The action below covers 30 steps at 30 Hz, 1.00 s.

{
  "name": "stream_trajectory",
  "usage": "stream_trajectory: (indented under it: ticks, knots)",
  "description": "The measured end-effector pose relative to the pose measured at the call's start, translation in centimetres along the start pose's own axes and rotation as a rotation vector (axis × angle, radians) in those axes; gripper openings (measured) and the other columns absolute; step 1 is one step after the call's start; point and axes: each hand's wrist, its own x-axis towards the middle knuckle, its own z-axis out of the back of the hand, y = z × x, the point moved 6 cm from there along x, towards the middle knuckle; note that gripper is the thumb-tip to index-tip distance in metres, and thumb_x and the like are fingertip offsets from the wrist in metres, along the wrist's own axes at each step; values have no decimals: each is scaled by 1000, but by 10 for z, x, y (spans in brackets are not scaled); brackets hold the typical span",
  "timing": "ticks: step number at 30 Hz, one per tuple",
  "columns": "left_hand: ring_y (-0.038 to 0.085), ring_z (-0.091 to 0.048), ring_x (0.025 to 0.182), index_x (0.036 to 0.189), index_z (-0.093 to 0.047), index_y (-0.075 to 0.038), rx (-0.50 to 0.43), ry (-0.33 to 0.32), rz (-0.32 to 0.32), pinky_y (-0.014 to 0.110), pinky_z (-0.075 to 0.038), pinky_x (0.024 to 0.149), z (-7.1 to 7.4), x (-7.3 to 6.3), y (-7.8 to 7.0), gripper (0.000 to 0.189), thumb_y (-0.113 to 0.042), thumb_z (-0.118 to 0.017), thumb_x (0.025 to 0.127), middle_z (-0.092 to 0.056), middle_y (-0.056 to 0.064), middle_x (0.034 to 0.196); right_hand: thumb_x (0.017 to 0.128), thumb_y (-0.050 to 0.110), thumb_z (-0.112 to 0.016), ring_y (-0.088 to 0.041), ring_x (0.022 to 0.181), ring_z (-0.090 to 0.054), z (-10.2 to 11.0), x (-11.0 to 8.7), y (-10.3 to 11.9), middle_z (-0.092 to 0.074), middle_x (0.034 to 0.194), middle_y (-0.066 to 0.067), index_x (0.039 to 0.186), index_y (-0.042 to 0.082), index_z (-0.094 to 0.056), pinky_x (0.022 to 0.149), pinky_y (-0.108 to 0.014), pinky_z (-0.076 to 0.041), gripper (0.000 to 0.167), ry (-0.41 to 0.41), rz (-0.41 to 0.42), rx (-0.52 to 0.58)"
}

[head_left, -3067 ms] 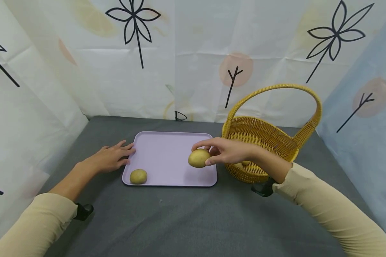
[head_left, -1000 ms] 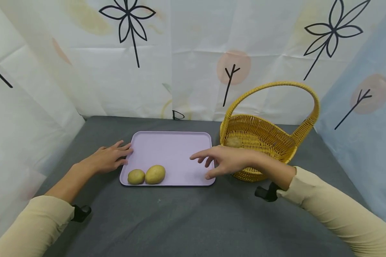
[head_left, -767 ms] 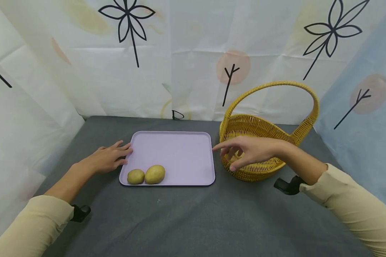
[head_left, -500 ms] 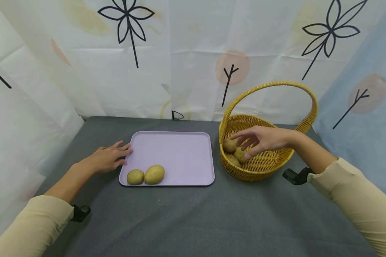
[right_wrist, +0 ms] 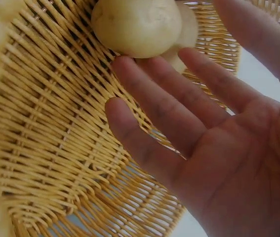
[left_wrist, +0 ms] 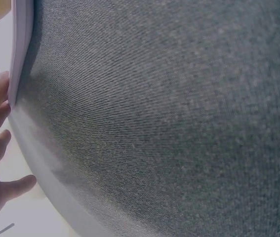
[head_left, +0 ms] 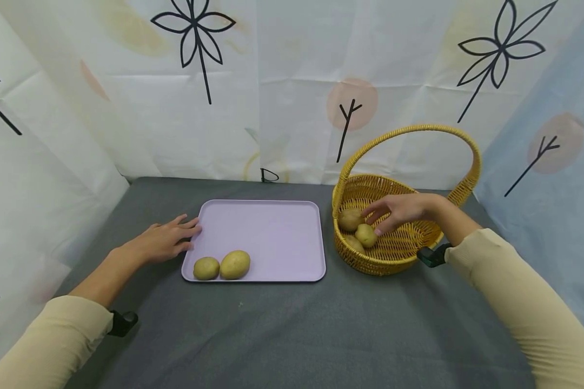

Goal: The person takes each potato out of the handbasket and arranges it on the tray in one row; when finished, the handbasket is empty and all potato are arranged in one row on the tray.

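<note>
My right hand [head_left: 401,209] reaches into the yellow wicker basket [head_left: 377,267], its fingers spread and holding nothing. In the right wrist view the fingertips come right up to a potato [right_wrist: 137,27]. Several potatoes sit at the basket's left side, among them a small one [head_left: 366,235] near the thumb and a browner one [head_left: 350,219] by the fingertips. My left hand [head_left: 165,240] lies flat with its fingertips on the left rim of the lilac tray [head_left: 272,237]. Along the tray's front left edge rest a smaller potato [head_left: 206,268] and a larger potato [head_left: 235,265], side by side.
A dark grey cloth [head_left: 282,329] covers the table. The basket's tall arched handle [head_left: 425,128] rises above my right hand. A white curtain [head_left: 292,81] with printed flowers stands behind the table.
My right hand first carries a potato over the tray, and that potato now lies beside the smaller one. The emptied hand has moved right and down into the basket. My left hand stays put.
</note>
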Motion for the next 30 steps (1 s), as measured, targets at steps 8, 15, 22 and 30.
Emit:
stream_trajectory:
  ticks: [8,15,22,30]
  knots:
    - [51,-29,141,143,-53,-1,-3,4,3,76,-31,93,0,0,-2,51,-24,-63,98,-40,24,152,93,24,-71,-26,121,-56,-4,12,-4,-46,145,-22,145,5,-45,100,-48,-45,61,66,-59,88]
    - [51,-28,141,143,-53,-1,-13,1,4,77,-30,93,-1,-1,-1,51,-22,-63,98,-39,24,153,92,13,-70,-24,119,-56,-4,17,-11,-49,141,-20,147,6,-42,105,-46,-42,61,126,-78,176]
    - [51,-29,141,143,-53,-1,-7,-1,7,77,-30,94,-1,0,0,51,-22,-63,98,-39,24,153,92,7,-69,-22,110,-61,-8,21,-12,-53,134,-19,148,3,-41,103,-46,-45,63,192,-99,212]
    - [51,-27,141,143,-52,-1,-10,-8,-2,76,-30,93,-3,0,1,51,-21,-63,97,-39,24,153,92,0,-66,-25,106,-64,-10,23,-11,-57,122,-19,144,0,-41,100,-46,-47,58,203,-129,215]
